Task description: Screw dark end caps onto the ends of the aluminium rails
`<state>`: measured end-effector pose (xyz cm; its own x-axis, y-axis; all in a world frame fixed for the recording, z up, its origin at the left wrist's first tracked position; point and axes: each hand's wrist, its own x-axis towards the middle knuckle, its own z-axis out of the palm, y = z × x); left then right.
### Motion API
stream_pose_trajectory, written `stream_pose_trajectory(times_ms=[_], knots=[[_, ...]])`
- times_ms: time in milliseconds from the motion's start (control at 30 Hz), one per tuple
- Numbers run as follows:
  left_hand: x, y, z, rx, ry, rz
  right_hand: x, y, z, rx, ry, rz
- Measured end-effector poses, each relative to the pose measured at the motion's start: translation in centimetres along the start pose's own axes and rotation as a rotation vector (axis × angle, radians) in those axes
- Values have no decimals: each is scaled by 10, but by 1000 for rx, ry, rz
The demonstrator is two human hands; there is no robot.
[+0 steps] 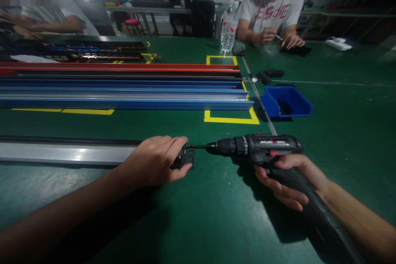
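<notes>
Drill (260, 148) is held level, its bit set against a black bracket (187, 158) at the end of a silver rail (62, 153).

The drill is gripped by its handle in the right hand (289, 181), fingers wrapped round it, low on the right of the green table (216, 222), with its nose pointed left. The bracket is pinched between thumb and fingers of the left hand (154, 163), just at the right end of the rail, which is laid flat across the near left of the table. Farther back a stack of red, black and blue rails (123, 86) is laid lengthwise, ending over a yellow taped outline (230, 120), and a blue bin (286, 101) is placed just to its right. At the far edge a water bottle (229, 27) is stood beside a seated co-worker (272, 12) in a white shirt.
</notes>
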<state>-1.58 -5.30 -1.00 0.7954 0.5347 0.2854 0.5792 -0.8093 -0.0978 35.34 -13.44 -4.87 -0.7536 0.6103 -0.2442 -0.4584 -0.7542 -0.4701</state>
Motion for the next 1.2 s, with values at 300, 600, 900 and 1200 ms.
stream_pose_trajectory(times_ms=[300,600,900,1200], knots=[[0,-2,1,-69,-24,-31,0,2,-1,-9,-10,-10],[1,-2,2,-57,-9,-13,0,0,2,7,4,4],[0,-2,1,-59,-4,7,1,2,-2,30,-4,-5],[1,-1,4,-48,14,15,0,1,1,47,-22,-8]])
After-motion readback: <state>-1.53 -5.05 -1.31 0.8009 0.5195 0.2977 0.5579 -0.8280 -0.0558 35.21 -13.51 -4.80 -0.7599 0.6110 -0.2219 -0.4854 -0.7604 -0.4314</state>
